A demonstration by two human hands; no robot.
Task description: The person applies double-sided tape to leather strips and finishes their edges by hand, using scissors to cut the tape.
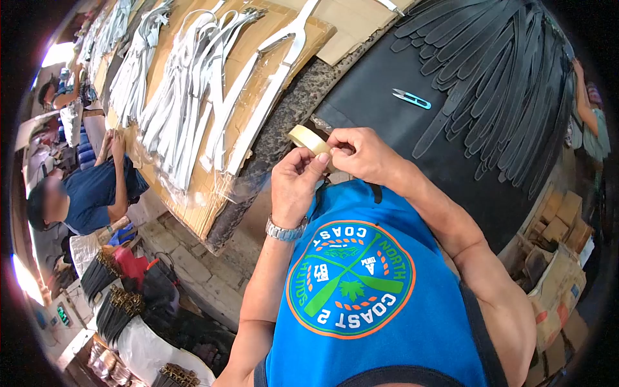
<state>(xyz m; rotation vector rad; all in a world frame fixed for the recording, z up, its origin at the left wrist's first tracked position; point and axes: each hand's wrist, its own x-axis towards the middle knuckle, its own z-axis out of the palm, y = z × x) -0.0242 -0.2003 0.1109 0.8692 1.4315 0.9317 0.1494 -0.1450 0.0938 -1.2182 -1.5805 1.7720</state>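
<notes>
A roll of cream masking tape (pixel 305 138) is held upright just past the front of my blue shirt. The fingers and thumb of my left hand (pixel 298 180), with a metal watch on its wrist, grip the lower side of the roll. Curled at the roll's right edge, my right hand (pixel 366 153) pinches at the tape; its fingertips are partly hidden. Thread snips (pixel 411 99) with a light-blue handle lie on the black tabletop (pixel 367 87), beyond my right hand. Many black straps (pixel 480 90) fan out on that table.
White straps (pixel 193 103) lie in bundles on a cardboard-covered table (pixel 193 216) at left. A person in a dark shirt (pixel 97 193) works beside it. Another person (pixel 596 122) stands at far right. Cardboard boxes (pixel 560 284) are stacked at lower right; bundled black straps (pixel 119 316) sit lower left.
</notes>
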